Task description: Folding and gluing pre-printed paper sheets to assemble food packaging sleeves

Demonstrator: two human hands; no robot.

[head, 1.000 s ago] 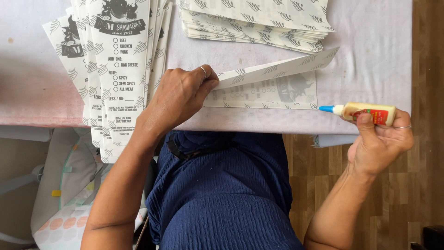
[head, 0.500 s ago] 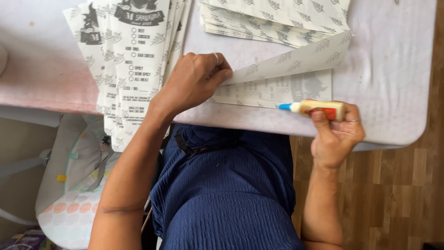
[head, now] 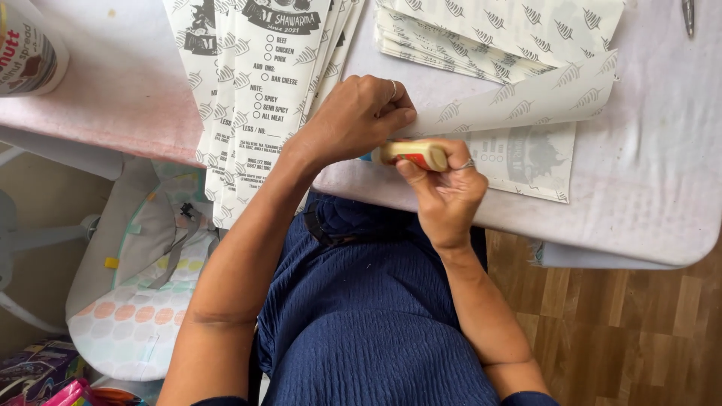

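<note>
Near the front edge of the counter [head: 647, 218], the left hand [head: 353, 120] presses down on a printed paper sheet [head: 526, 162], its fingers [head: 395, 113] curled closed over the near end of the sheet's raised flap [head: 526, 98]. The right hand [head: 444, 188] sits just beside it, fingers wrapped tight around a small glue bottle [head: 412, 154] that lies almost level, its tip hidden behind the left hand. The sheet lies flat on the counter with its lower edge close to the front edge, the flap lifted above it.

Several things could go wrong. With the tip out of sight, glue may land on the left fingers or on the counter cover instead of along the fold, since the two hands are touching or nearly so. A hard squeeze could lay too much glue, which would seep past the flap and stick this sheet to the cover. If the left hand eases off, the flap may drop before the glue line is finished, or the sheet may slide toward the front edge. At the left, a stack of printed bags [head: 263, 105] overhangs the front edge and could slip if the elbow nudges it. Another pile of folded paper [head: 496, 34] sits toward the back edge, close enough for a stray drop to reach
</note>
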